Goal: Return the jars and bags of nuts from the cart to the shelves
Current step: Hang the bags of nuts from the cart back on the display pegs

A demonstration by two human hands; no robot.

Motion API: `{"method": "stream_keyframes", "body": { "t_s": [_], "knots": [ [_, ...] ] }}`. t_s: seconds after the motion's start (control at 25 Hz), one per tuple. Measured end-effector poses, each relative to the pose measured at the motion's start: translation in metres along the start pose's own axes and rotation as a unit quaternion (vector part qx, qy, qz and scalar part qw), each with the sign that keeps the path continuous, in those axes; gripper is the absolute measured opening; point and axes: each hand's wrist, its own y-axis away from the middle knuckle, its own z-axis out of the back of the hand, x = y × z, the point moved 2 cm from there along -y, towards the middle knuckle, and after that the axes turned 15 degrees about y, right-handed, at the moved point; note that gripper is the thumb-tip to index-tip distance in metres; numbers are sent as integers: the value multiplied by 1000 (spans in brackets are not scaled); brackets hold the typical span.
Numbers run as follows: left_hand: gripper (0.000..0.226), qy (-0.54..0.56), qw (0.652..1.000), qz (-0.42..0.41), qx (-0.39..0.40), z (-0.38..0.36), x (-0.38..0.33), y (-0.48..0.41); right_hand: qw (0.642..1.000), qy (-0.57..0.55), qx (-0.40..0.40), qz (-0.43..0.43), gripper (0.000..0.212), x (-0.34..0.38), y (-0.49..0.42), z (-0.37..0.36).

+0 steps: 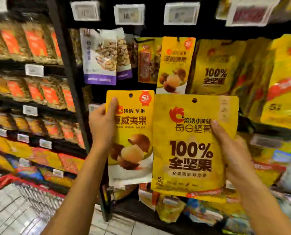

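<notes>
Your left grip (102,122) closed on left edge of small yellow foil bag with macadamia picture (133,133), thumb on front. Your right grip (234,153) closed on right edge of larger yellow foil bag marked 100% (188,146). Both bags upright, side by side, edges touching, in front of black shelf unit (70,68). Matching hanging macadamia bag (175,65) and hanging 100% bag (214,68) just above. Red-rimmed wire cart (1,182) lower left.

Head camera faces forward, close to the shelves (70,68), tilted slightly down.
</notes>
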Motion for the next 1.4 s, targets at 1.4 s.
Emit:
{"method": "stream_keyframes", "body": {
  "t_s": [1.4],
  "knots": [
    [38, 9, 983, -89, 160, -230, 7, -157, 984, -22, -172, 30, 57, 28, -127, 25]
  ]
}}
